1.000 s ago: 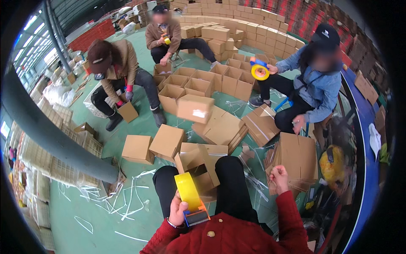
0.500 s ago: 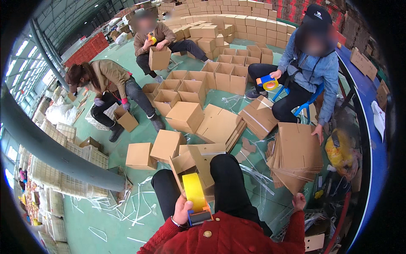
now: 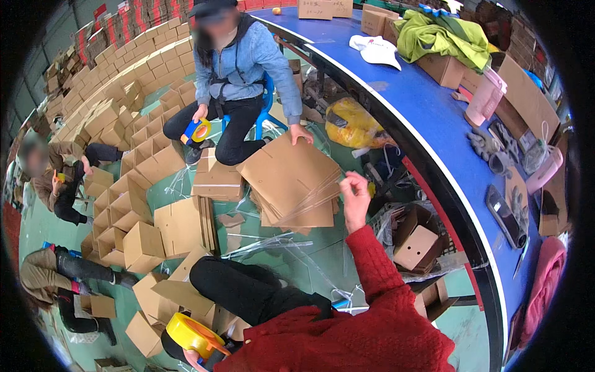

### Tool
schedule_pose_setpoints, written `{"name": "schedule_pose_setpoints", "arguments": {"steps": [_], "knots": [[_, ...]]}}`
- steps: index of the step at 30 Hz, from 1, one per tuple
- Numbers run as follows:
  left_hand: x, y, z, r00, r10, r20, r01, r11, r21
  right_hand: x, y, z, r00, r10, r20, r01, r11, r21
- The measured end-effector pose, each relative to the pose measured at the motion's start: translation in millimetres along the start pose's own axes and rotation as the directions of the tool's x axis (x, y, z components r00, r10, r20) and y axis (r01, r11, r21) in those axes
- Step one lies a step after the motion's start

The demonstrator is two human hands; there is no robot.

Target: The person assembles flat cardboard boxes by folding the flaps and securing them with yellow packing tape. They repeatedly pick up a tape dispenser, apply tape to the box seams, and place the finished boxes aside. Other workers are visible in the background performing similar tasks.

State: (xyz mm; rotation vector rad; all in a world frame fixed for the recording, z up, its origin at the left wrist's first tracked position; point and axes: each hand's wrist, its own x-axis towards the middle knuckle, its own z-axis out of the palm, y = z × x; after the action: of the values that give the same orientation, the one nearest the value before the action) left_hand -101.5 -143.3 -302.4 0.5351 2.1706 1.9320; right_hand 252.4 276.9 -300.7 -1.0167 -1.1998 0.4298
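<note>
green floor under half-made work: our left hand holds a yellow tape dispenser
our right hand curls by unformed flat cartons, its grip unclear; a box by our knees has flaps up, while open boxes beyond stand formed

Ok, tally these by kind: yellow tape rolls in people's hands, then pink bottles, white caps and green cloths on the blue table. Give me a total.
Yellow tape rolls: 3
Pink bottles: 2
White caps: 1
Green cloths: 1
Total: 7
</note>
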Motion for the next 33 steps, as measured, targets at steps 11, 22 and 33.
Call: {"name": "schedule_pose_setpoints", "arguments": {"steps": [11, 22, 33], "knots": [[-1, -3, -1, 1.000, -0.001, -0.024, 0.003, 0.998, 0.063, 142, -6, 51, 0.873, 0.453, -0.183, -0.186, 0.655, 0.733], [3, -5, 4, 1.000, -0.011, -0.016, 0.012, 0.996, 0.091, 194, -23, 99, 0.680, 0.651, -0.338, 0.101, 0.373, 0.922], [1, -12, -2, 1.000, -0.011, -0.029, 0.013, 0.997, 0.070, 201, -15, 102, 0.650, 0.603, -0.463, -0.001, 0.610, 0.792]]}}
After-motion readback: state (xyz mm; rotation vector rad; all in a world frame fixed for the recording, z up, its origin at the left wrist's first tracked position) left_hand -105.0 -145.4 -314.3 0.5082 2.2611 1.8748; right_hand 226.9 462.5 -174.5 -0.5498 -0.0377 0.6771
